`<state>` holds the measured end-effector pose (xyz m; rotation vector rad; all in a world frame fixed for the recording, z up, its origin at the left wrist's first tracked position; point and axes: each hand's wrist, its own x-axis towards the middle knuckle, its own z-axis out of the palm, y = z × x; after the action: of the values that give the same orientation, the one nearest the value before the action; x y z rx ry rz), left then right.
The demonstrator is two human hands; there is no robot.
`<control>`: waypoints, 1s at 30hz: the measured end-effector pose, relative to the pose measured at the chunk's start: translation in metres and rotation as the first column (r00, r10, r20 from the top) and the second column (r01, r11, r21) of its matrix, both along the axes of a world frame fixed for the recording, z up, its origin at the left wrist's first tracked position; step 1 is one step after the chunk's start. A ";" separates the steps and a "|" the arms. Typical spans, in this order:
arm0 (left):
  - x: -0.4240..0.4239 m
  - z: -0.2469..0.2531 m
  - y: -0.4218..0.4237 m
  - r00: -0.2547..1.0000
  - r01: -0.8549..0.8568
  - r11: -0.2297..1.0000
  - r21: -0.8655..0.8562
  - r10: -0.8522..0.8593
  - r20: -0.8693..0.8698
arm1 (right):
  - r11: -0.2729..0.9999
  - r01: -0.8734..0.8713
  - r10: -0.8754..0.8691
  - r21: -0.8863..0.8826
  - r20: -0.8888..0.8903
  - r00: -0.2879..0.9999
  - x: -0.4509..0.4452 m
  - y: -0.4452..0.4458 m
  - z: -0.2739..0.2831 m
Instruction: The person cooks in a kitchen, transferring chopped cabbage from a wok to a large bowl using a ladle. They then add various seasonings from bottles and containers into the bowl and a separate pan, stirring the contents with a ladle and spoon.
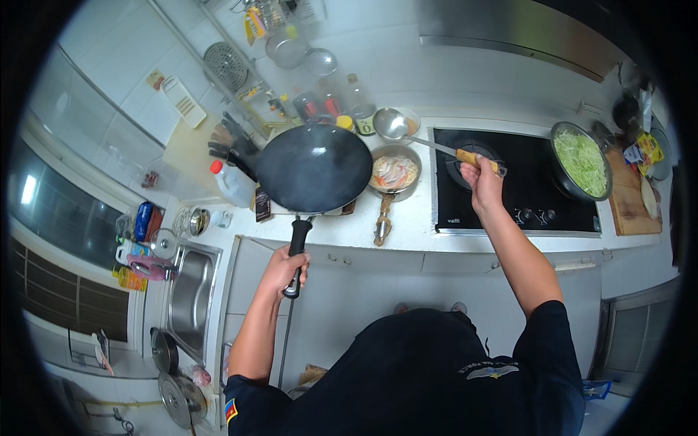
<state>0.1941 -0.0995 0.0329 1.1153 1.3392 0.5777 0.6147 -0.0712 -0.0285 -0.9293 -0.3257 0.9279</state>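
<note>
My left hand (287,268) grips the black handle of a dark wok (314,169), which is held over the counter left of the stove; its inside looks bare and a faint haze hangs about it. In my right hand (482,180) is the wooden handle of a metal ladle (390,124), its bowl pointing left above a small dish (410,121). Between the wok and the stove sits a small saucepan (395,168) of sliced, pale and orange food, its wrapped handle towards me. A dark bowl of shredded green vegetable (579,163) stands at the stove's right side.
A black two-knob cooktop (463,215) is set in the white counter. Bottles, a knife block and a red-capped jug (232,182) stand behind and left of the wok. A steel sink (191,297) lies left. At right is a wooden cutting board (627,199); a range hood (518,32) hangs above.
</note>
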 end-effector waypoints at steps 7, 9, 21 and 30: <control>0.011 0.006 0.004 0.997 0.054 0.999 0.008 -0.054 0.048 | 0.980 -0.200 0.134 -0.006 0.761 0.634 -0.048 0.021 0.012; 0.013 0.009 0.003 0.996 0.063 0.998 0.013 -0.064 0.069 | 0.974 -0.191 -0.026 0.121 0.898 0.439 -0.056 0.024 0.014; 0.033 0.013 0.013 0.994 0.096 0.995 -0.028 -0.094 0.063 | 0.975 -0.182 0.221 -0.130 0.441 0.870 -0.075 0.024 0.017; 0.019 -0.001 0.015 0.995 0.069 0.997 -0.042 -0.066 0.073 | 0.966 -0.160 0.217 -0.203 0.302 0.928 -0.044 0.031 0.050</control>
<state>0.2133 -0.0843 0.0323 1.0900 1.2421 0.5314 0.5706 -0.0402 0.0212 -1.2327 -0.6303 0.9915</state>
